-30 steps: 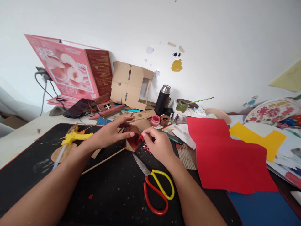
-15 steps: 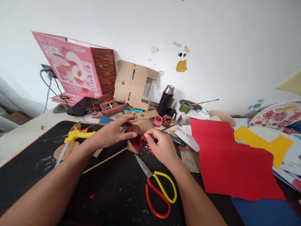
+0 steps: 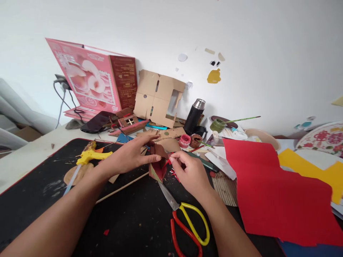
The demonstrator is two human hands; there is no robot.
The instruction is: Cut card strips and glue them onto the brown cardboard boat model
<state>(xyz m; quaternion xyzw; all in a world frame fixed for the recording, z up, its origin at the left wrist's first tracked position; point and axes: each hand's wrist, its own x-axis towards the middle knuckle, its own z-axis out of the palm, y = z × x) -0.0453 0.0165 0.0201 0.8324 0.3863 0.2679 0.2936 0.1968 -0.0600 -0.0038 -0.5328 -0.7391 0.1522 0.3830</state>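
Since the earlier frames the whole scene has slid toward 3 o'clock in the view, so the red handle of the scissors [image 3: 174,205] now runs off the bottom edge and the red sheet [image 3: 278,192] reaches the right edge, while both hands keep nearly the same pose. The right hand [image 3: 190,171] pinches a thin red strip [image 3: 167,163] at the opening of the small box [image 3: 155,172]; the left hand [image 3: 136,153] is spread at its 10 o'clock side, thumb along the upper edge, though I cannot tell whether it grips. The small box sits on a black mat [image 3: 128,221] flecked with scraps, laid over a pale tabletop [image 3: 60,142]. From the box, the scissors lie at 5 o'clock, a wooden stick [image 3: 122,188] at 8, a yellow glue gun [image 3: 92,156] at 9 and the red sheet at 3. Beyond, a black flask [image 3: 194,116] leans at 1, a cardboard panel [image 3: 154,94] stands at 12 and a pink carton [image 3: 91,78] at 11, before a white wall [image 3: 254,53] dotted with stuck-on shapes.
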